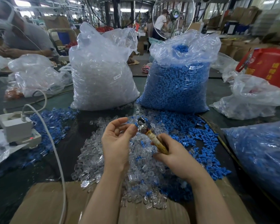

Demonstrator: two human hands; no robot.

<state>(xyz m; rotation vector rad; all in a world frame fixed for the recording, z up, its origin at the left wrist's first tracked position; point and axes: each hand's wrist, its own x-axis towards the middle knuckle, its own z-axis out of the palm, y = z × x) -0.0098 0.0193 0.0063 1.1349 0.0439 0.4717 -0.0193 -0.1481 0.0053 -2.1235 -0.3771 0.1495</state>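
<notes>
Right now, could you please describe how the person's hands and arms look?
The left hand and right hand are bare: no gloves, rings or watch visible. Both forearms are bare too, with no sleeves in view down to the frame's lower edge.

Two tall, full bags stand beyond the fingers (119,122): one bag of clear pieces (102,75) and one bag of blue pieces (176,81). The right hand (173,156) holds one metal-headed tool (142,126). The left hand (116,141) pinches one blue piece (133,124). Loose clear and blue pieces (103,159) beneath the fingers are too many to count.
</notes>
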